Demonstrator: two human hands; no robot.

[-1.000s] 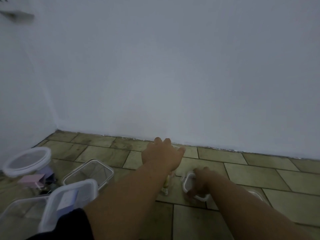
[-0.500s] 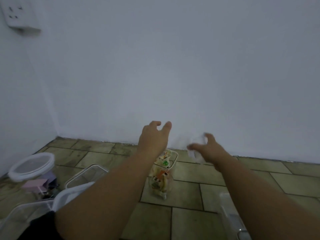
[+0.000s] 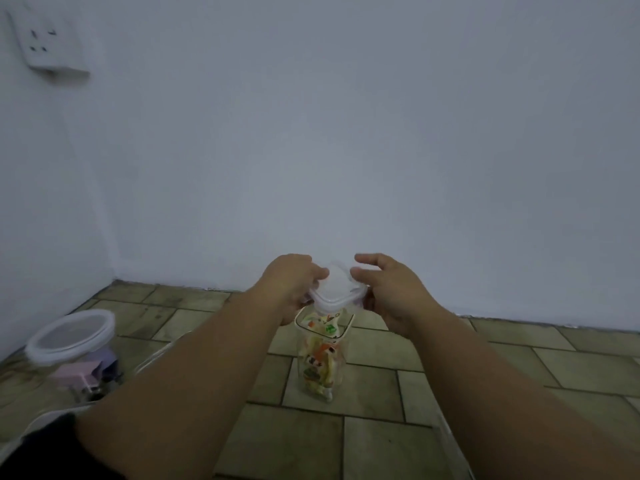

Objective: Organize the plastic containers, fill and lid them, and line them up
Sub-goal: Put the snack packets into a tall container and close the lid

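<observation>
A: What takes up most of the view?
B: A smooth pale wall [image 3: 346, 133]; below it a floor [image 3: 381, 445] of matte rectangular tiles with dark grout; a white socket plate [image 3: 48, 43] sits high at the left.

A: And the containers?
B: A round clear tub [image 3: 71, 336] with a white-rimmed lid stands at the left; near the middle a tall, square-sided clear container [image 3: 323, 355] stands upright on the tiles, packed with colourful wrapped pieces, its mouth uncovered.

A: The hands?
B: Both grip a square translucent lid [image 3: 337, 289] with rounded corners, held tilted just above that mouth; the left hand [image 3: 291, 285] pinches its left edge, the right hand [image 3: 391, 289] clamps the right edge, fingers curled.
</observation>
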